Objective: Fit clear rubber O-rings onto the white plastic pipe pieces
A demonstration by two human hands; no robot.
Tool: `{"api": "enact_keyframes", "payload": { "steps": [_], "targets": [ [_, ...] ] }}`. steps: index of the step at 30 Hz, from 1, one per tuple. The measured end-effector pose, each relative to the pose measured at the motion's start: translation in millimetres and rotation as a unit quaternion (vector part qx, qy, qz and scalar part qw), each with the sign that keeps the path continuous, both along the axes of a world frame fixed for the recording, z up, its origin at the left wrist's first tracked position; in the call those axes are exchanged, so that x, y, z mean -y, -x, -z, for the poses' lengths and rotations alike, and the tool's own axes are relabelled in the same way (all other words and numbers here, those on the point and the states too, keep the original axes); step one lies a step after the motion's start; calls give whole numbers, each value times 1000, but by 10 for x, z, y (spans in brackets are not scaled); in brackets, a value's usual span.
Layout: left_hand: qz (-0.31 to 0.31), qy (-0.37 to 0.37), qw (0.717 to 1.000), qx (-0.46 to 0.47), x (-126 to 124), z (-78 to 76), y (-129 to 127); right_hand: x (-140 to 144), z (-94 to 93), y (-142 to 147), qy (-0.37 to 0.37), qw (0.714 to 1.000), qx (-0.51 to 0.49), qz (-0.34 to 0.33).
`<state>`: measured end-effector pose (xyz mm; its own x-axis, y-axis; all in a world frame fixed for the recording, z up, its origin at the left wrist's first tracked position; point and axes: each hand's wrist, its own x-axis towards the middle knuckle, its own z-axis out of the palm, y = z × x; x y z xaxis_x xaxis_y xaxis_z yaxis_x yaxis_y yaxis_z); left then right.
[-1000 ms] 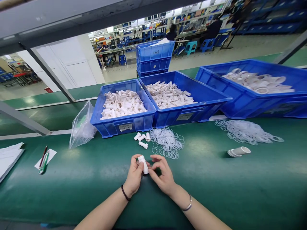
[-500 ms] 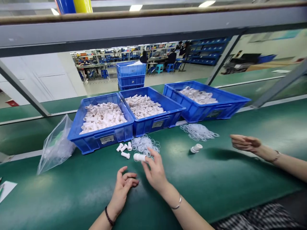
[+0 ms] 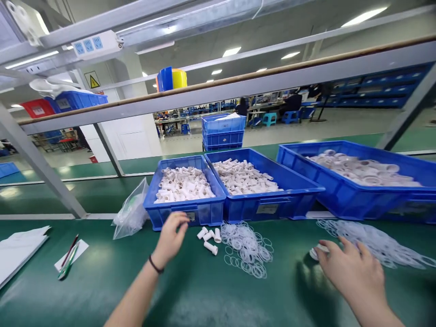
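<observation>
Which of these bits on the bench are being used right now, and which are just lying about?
In use:
left hand by the small white tubes
right hand on a white cap
clear rings
blue bins of white parts

Lying about:
plastic bag
pens on a paper slip
papers

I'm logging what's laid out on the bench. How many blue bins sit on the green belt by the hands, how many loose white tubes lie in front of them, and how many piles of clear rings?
Blue bins on the belt: 3
Loose white tubes near the left hand: 4
Piles of clear rings: 2
Total: 9
</observation>
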<state>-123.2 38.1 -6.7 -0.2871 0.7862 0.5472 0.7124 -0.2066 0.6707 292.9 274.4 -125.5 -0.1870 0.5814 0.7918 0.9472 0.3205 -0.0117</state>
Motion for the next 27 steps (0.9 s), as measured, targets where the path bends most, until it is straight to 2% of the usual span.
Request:
{"api": "enact_keyframes", "payload": {
  "steps": [2,3,5,7,9,13,16,18,21,23,24,25,26,27],
  "targets": [
    [-90,73,987,-110,-278,-345,424,138,-134,215,2,999,-15,-41],
    [-128,154,967,-157,-435,-467,615,251,-206,372,14,997,-19,-79],
    [-139,224,950,-168,-746,-587,924,527,-305,744,68,981,-33,-179],
    [-138,286,934,-166,-996,-558,1122,814,-306,1118,152,960,-17,-236],
    [-133,336,918,-163,-1140,-451,1228,1051,-222,1412,205,937,22,-283],
    [-133,358,909,-165,-1165,-288,1292,1255,0,1657,219,921,75,-314],
    [-151,327,920,-156,-1108,-305,1263,1224,113,1657,187,926,78,-319],
    [-173,279,934,-144,-1076,-365,1209,1183,166,1636,165,927,63,-331],
    [-207,169,954,-133,-991,-462,1067,1146,225,1613,146,928,47,-340],
    [-225,78,965,-105,-868,-472,898,1140,254,1603,147,928,44,-338],
    [-228,31,971,-72,-783,-448,780,1139,264,1599,152,927,42,-339],
    [-213,-46,976,8,-686,-400,637,1137,270,1594,159,925,38,-342],
    [-172,-104,973,110,-583,-328,469,1133,269,1589,167,923,30,-346],
    [-119,-127,957,232,-480,-234,280,1128,262,1583,178,919,22,-351]
  ]
}}
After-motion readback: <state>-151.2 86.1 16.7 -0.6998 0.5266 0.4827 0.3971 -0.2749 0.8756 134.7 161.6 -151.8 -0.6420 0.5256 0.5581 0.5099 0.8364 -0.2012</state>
